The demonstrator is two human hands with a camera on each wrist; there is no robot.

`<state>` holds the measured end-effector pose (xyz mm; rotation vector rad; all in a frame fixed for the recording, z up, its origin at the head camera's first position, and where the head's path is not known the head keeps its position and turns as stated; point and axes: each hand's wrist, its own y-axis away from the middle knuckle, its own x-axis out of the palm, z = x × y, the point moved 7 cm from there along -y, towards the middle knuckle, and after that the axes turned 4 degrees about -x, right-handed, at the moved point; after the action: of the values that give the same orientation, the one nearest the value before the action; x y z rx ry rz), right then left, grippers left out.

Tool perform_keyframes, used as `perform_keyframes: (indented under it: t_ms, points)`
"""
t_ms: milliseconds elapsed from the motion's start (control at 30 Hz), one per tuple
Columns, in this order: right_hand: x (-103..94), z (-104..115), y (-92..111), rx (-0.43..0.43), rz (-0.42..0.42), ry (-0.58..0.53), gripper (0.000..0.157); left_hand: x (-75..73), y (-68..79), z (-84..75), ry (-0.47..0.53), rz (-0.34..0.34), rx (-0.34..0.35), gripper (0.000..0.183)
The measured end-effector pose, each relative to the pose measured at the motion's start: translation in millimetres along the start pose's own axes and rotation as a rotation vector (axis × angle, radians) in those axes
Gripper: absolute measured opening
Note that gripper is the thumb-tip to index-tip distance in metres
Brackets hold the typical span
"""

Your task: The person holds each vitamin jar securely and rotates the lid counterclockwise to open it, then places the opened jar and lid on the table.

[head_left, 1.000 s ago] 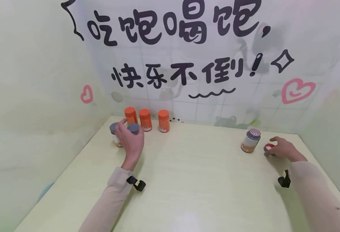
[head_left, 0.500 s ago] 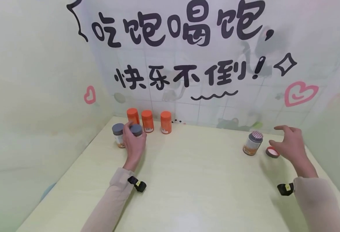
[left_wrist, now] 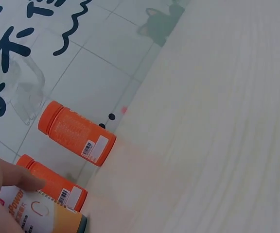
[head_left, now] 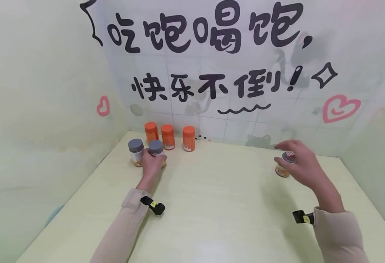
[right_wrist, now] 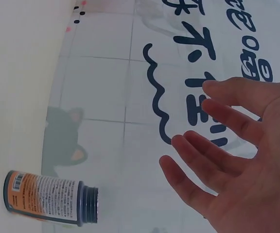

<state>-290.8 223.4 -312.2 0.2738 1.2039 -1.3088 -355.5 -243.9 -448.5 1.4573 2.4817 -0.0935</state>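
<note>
My left hand (head_left: 151, 164) grips a grey-lidded supplement bottle (head_left: 156, 147) standing on the left of the table. Its white and orange label (left_wrist: 35, 211) shows under the thumb in the left wrist view. Just left of it is a second grey-lidded bottle (head_left: 136, 155). On the right, my right hand (head_left: 305, 166) hovers with fingers spread, holding nothing. It partly covers a lidless bottle (head_left: 282, 171) with a patterned seal over its mouth. In the right wrist view that bottle (right_wrist: 45, 196) stands apart from the fingers (right_wrist: 198, 160). The loose lid is hidden behind the right hand.
Three orange bottles, the left one (head_left: 151, 132), the middle one (head_left: 168, 137) and the right one (head_left: 189, 139), stand along the back edge. A printed wall sheet (head_left: 208, 109) rises behind the pale table (head_left: 218, 204), with side walls left and right.
My right hand has let go of the red-and-grey lid, risen, and moved left over the lidless bottle. My left hand has slid lower down its bottle, so the grey lid shows fully.
</note>
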Motion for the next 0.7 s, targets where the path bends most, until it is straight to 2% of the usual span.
perform_keyframes:
  t_ms: [100, 233, 467, 700]
  points:
    - [7.3, 9, 2, -0.02, -0.004, 0.0, 0.028, 3.5, -2.8, 7.2, 0.017, 0.047, -0.069, 0.071]
    - [16.0, 16, 4, -0.04, -0.002, -0.006, 0.024, 6.4, -4.7, 10.1, 0.03, 0.069, -0.093, 0.071]
    - [31.2, 21, 3, -0.075, 0.033, -0.076, 0.023, 8.2, -4.1, 9.5, 0.037, 0.064, -0.063, 0.069]
    - [48.2, 19, 3, -0.031, 0.125, -0.144, 0.025, 8.9, -2.3, 8.9, 0.042, 0.052, -0.045, 0.067]
